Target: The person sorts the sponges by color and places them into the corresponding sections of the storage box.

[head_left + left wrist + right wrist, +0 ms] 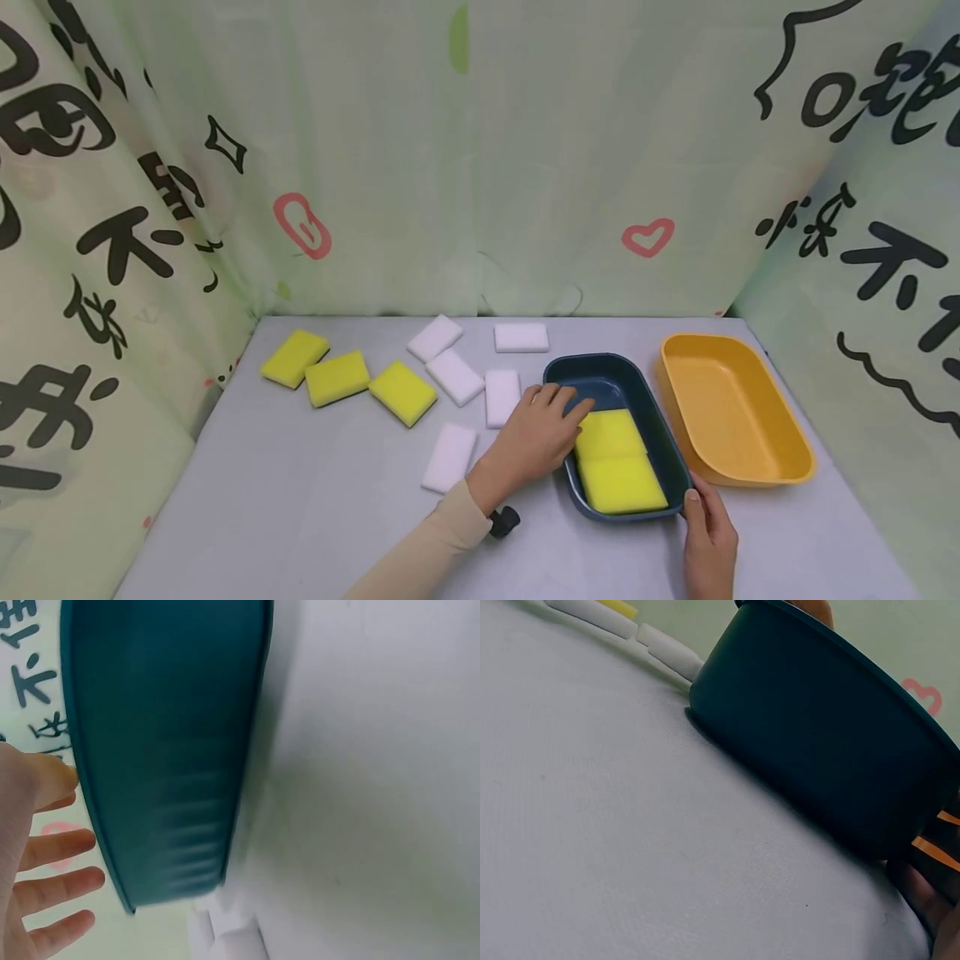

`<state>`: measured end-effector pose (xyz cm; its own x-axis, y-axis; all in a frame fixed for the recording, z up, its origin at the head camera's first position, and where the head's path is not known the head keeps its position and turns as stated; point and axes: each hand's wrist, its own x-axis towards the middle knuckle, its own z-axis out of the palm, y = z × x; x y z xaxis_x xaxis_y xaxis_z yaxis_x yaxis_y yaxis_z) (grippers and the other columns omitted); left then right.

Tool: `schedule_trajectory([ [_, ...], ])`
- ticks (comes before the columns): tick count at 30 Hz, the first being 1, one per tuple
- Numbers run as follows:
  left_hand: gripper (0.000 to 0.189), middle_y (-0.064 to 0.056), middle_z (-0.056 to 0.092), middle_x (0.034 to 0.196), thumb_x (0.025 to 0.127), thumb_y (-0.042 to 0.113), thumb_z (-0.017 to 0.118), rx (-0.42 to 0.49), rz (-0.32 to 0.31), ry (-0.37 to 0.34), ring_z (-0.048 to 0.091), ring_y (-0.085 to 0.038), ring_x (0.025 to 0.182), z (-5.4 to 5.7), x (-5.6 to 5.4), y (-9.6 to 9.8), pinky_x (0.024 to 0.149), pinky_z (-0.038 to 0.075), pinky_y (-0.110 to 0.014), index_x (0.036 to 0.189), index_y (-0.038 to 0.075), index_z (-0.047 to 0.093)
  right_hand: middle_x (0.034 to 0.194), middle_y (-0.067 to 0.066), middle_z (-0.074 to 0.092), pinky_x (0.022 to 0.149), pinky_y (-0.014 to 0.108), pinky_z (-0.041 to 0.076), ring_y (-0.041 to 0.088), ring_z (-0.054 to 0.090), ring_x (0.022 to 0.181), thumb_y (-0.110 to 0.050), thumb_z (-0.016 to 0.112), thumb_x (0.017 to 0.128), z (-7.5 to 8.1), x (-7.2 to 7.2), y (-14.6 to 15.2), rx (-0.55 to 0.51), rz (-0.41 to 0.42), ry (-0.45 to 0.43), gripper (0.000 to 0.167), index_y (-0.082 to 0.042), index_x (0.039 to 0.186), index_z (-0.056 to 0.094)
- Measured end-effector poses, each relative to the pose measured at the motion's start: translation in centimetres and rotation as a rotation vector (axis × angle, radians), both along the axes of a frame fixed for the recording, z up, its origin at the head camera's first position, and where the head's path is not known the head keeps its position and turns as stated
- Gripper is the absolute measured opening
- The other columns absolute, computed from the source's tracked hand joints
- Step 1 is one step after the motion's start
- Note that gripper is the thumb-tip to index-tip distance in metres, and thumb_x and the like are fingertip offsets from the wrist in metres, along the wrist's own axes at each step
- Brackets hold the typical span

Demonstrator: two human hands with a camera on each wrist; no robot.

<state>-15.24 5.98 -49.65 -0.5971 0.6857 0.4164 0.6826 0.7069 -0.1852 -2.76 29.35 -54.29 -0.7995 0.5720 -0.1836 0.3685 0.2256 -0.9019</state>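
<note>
In the head view a dark blue basin (663, 433) sits on the table, with two yellow sponges (622, 483) lying side by side in its near part. My left hand (542, 421) reaches over the basin's left rim, its fingers above the inside beside the farther sponge. The left wrist view has these fingers (60, 889) spread and fairly straight, with nothing visible between them. My right hand (708, 533) grips the basin's near right corner, thumb at the rim. In the right wrist view its fingers (922, 896) lie against the basin's outer wall (810, 742), partly cut off.
A yellow-orange basin (738, 408) stands just right of the blue one. Left of the blue basin lie several white sponges (456, 377). Three more yellow sponges (337, 377) lie at the far left. Printed curtains (480, 167) enclose the table's back and sides.
</note>
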Motion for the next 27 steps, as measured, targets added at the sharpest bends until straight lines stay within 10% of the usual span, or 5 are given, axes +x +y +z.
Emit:
schedule_trajectory([
  [11,0.043,-0.002,0.065,0.134,0.103,0.035,0.065,0.117,0.102,-0.033,0.064,-0.021,0.123,1.1,0.1,-3.6,0.104,0.053,-0.037,0.144,0.022,0.058,0.151,0.012,0.05,0.082,-0.004,0.042,-0.009,0.049,0.111,-0.042,0.035,0.113,-0.1,-0.1,0.0,0.006,0.004,-0.008,0.054,-0.01,0.155,0.048],
  [27,0.054,-0.012,0.061,0.139,0.102,0.029,0.068,0.342,0.265,-0.265,0.059,-0.032,0.129,2.2,-0.4,-9.5,0.105,0.051,-0.048,0.149,0.007,0.053,0.151,0.01,0.05,0.083,-0.005,0.04,-0.008,0.049,0.115,-0.043,0.036,0.113,-0.3,0.0,0.1,-0.014,-0.003,0.007,0.054,-0.011,0.155,0.048],
])
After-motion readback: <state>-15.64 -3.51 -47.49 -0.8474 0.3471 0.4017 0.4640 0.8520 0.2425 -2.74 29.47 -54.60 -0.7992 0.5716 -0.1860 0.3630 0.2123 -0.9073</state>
